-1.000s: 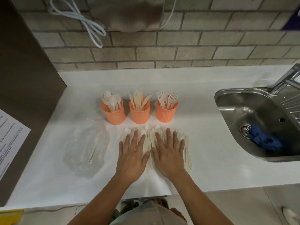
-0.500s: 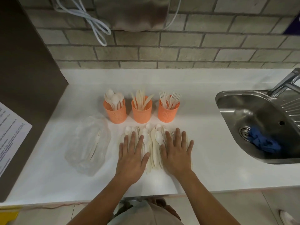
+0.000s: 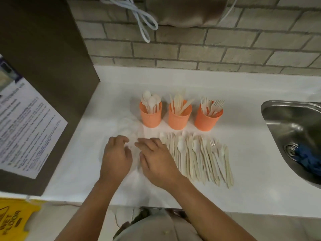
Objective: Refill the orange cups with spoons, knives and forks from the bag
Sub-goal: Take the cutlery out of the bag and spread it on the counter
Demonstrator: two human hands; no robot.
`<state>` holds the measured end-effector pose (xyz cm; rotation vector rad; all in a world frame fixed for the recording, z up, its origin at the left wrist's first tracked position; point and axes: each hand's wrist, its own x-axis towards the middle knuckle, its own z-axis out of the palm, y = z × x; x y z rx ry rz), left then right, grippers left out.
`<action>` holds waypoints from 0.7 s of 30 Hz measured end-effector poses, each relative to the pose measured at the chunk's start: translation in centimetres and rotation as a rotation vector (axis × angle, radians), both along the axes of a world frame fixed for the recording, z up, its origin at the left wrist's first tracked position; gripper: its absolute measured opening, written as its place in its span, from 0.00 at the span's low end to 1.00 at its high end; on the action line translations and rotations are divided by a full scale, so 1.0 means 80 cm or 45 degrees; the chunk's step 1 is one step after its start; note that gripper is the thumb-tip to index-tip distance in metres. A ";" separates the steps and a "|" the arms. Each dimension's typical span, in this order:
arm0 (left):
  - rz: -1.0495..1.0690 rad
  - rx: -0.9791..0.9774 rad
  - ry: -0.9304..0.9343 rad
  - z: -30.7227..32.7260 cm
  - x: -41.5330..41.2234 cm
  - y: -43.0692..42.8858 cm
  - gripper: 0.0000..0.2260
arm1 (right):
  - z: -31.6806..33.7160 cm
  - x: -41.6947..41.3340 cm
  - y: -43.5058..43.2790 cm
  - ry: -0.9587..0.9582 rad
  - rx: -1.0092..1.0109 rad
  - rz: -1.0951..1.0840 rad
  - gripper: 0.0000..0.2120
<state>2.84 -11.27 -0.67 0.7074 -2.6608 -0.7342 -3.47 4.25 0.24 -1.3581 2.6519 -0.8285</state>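
Note:
Three orange cups stand in a row on the white counter: the left cup holds spoons, the middle cup knives, the right cup forks. In front of them loose pale cutlery lies spread in a flat row. A clear plastic bag, faint against the counter, lies left of that row. My left hand is on the bag with its fingers curled into the plastic. My right hand lies beside it, fingers nearly straight, touching the bag's right side.
A steel sink with a blue cloth at its drain is at the right. A dark panel with a paper notice borders the counter on the left. A yellow wet-floor sign stands below it. A brick wall runs behind.
Both hands have left the spread cutlery and moved left onto the plastic bag. The cutlery row now lies uncovered.

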 end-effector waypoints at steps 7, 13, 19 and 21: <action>-0.048 0.136 -0.797 -0.015 -0.007 -0.037 0.34 | 0.003 -0.007 -0.048 -0.010 0.612 -0.148 0.13; 0.033 0.076 -0.785 -0.019 -0.034 -0.027 0.39 | -0.004 -0.016 -0.065 -0.216 0.509 -0.381 0.17; 0.030 0.157 -0.781 -0.024 -0.050 -0.038 0.30 | -0.015 -0.018 -0.077 -0.419 0.340 -0.379 0.18; -0.011 0.121 -0.765 -0.026 -0.050 -0.041 0.25 | -0.014 -0.020 -0.079 -0.505 0.284 -0.387 0.16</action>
